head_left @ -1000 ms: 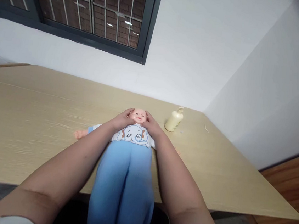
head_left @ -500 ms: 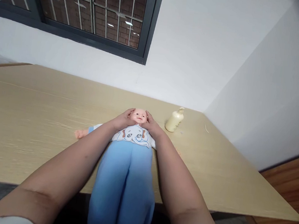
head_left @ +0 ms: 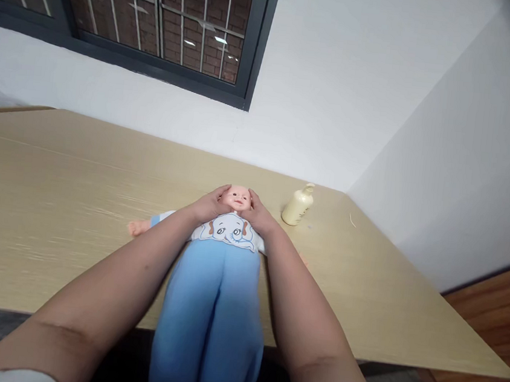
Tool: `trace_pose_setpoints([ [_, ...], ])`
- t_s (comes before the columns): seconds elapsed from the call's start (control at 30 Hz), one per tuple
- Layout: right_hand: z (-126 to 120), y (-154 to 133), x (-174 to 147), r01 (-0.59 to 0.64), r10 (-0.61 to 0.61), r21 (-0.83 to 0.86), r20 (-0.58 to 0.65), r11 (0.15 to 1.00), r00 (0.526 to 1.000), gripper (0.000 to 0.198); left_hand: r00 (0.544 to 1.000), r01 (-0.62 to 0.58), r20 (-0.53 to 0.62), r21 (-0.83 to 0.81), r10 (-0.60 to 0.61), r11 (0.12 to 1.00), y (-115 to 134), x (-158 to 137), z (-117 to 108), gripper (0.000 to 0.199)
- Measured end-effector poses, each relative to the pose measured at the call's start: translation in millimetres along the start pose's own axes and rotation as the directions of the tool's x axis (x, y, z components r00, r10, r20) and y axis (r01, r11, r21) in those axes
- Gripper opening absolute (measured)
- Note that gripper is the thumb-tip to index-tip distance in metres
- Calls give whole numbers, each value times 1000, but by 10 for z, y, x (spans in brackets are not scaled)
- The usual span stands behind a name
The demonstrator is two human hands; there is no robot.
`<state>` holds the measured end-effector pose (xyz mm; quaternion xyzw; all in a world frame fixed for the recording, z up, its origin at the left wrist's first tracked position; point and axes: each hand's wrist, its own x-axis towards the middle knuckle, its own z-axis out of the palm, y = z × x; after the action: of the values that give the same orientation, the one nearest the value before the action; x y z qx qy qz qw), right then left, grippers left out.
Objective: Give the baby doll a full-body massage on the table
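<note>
One doll (head_left: 225,245) lies face-up on the bench (head_left: 71,208), legs (head_left: 182,341) reaching past the near edge. The left hand (head_left: 210,205) and right hand (head_left: 259,214) hold its head (head_left: 238,197), fingers curved round the sides; light, even pressure should steady it.

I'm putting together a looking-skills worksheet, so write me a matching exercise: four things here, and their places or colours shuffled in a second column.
Things:
1. Pump bottle
2. Doll's head
3. Doll's trousers
4. Window

Places or colours:
A. Light blue, reaching past the near edge of the table
B. Set in the wall, with bars behind the glass
C. Pale yellow, standing on the table
D. Between the left hand and the right hand

Right pairs: 1-C, 2-D, 3-A, 4-B
</note>
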<state>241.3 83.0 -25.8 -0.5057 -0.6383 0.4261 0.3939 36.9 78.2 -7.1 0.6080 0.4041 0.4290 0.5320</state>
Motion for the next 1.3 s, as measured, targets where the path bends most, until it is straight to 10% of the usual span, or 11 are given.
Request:
trace_pose_setpoints([
  [0.43,93,-73,-25,-20,30,454,-13,891,999,96,996,70,-36,-263,-83,962,-35,54,43,85],
  [0.6,94,-67,21,-3,30,123,-220,992,975,69,993,15,-116,-55,-22,998,-61,71,65,76],
  [0.83,-275,-270,-125,43,-139,-190,-525,981,840,49,944,-45,-303,267,128,963,100,31,41,62],
  [1.03,-850,-494,-268,91,-379,-411,-705,907,599,45,913,-142,-290,432,287,890,383,-8,186,45],
  [1.3,-1255,-195,-190,51,-373,-497,-576,866,728,63,996,69,-25,-327,-82,943,838,384,1051,26],
])
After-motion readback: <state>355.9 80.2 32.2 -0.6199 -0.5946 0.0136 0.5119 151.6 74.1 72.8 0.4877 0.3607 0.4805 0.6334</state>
